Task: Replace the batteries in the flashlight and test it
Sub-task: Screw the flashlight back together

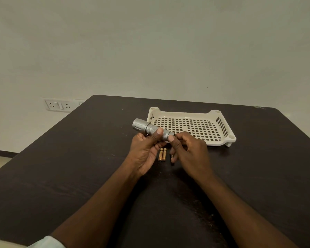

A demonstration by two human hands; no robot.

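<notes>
Two batteries (162, 154) lie side by side on the table (79, 167) beneath both hands. The left hand (147, 149) grips the flashlight (150, 128) barrel; the right hand (188, 151) pinches its tail end. Beyond, the perforated tray (220, 138) holds nothing visible.

No legible text or labels

The silver flashlight (151, 129) was held level above the desk, head toward ten o'clock. Two gold batteries (162, 154) lay side by side below it. A dark battery (172, 159) lay at three o'clock of them.
</notes>
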